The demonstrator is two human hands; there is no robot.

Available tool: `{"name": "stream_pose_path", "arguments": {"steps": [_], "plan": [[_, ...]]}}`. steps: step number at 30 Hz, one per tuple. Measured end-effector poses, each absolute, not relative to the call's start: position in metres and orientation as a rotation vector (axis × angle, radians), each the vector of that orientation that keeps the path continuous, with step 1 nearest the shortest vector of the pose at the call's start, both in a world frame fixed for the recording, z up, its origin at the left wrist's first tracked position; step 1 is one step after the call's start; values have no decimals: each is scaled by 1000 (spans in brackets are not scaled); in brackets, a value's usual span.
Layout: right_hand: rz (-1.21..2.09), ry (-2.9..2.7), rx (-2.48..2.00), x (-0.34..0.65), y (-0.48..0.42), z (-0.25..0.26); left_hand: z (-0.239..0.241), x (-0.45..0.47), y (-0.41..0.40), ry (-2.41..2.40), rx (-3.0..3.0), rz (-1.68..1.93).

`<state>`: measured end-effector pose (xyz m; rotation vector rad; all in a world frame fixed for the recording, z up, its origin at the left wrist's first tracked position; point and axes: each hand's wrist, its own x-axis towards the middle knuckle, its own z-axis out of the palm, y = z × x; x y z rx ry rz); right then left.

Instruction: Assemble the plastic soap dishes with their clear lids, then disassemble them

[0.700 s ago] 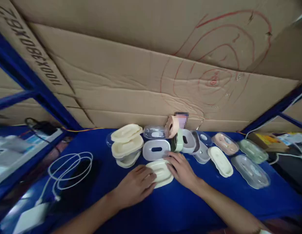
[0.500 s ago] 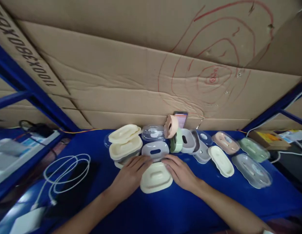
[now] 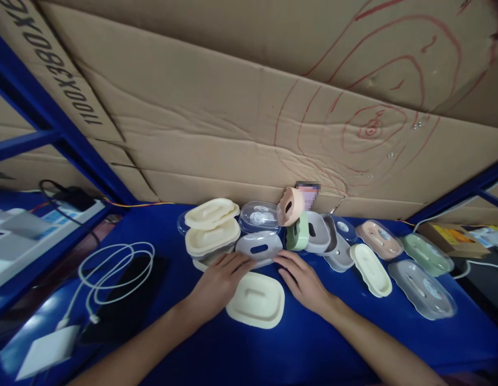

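A cream oval soap-dish part (image 3: 255, 301) lies on the blue table (image 3: 216, 354) between my two hands. My left hand (image 3: 217, 281) rests flat at its left side with fingers stretched toward a grey oval part with a slot (image 3: 259, 247). My right hand (image 3: 303, 279) lies flat at its right side, fingertips near the same grey part. Neither hand grips anything. A stack of cream parts (image 3: 212, 232) stands just behind my left hand.
More dish parts sit along the back: a clear lid (image 3: 260, 215), pink (image 3: 292, 205), green (image 3: 297, 234) and grey (image 3: 315, 234) pieces, and a row to the right (image 3: 371, 262). A white cable (image 3: 112, 271) and charger (image 3: 48, 350) lie at the left. Cardboard (image 3: 232, 118) walls the back.
The cream part has slid toward me out from under my hands. Both hands have moved forward to the grey slotted part.
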<state>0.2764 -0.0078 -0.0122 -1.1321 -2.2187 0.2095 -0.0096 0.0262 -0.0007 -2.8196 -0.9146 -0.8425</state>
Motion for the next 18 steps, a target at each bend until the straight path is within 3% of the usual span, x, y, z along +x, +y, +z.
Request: {"name": "stream_pose_path", "arguments": {"steps": [4, 8, 13, 18], "plan": [[-44, -2243, -1096, 276, -13, -5, 10, -13, 18, -878, -2842, -1086], [-167, -2290, -932, 276, -17, 5, 25, -14, 8, -699, -3095, -915], [-70, -2437, -938, 274, -18, 10, 36, -15, 8, -722, -3327, -585], [28, -2519, -921, 273, -20, 6, 23, -13, 12, -677, -3184, -583]]}}
